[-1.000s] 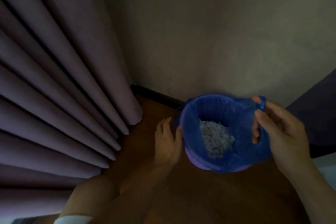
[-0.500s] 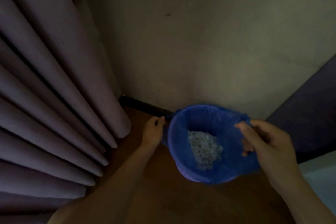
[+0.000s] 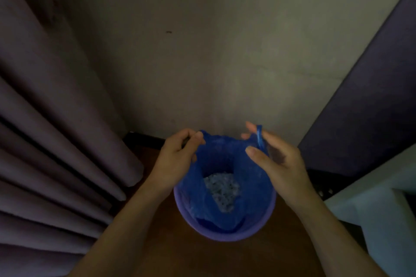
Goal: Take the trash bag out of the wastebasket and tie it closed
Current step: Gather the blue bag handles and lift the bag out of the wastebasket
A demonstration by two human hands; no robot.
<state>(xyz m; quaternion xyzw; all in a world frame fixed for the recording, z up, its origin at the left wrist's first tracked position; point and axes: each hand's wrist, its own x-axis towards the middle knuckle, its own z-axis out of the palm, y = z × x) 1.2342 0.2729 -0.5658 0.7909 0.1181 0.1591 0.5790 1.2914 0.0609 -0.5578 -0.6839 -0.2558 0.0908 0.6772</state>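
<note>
A blue trash bag (image 3: 216,159) sits inside a round purple wastebasket (image 3: 227,235) on the wooden floor in a room corner. Pale crumpled trash (image 3: 221,190) lies at the bottom of the bag. My left hand (image 3: 177,159) pinches the bag's upper left edge, lifted above the basket rim. My right hand (image 3: 273,159) holds the bag's right handle loop (image 3: 259,136), which stands up between thumb and fingers. The top of the bag is pulled up and inward off the rim; its lower part stays in the basket.
Heavy mauve curtain folds (image 3: 67,141) hang at the left, reaching the floor. A plain wall (image 3: 202,51) rises behind the basket. A dark slanted panel (image 3: 371,108) and a pale bed or furniture corner (image 3: 378,209) stand at the right.
Both hands have risen and come closer together, pulling the bag's edges off the basket rim. The purple rim now shows, and the camera has moved nearer.
</note>
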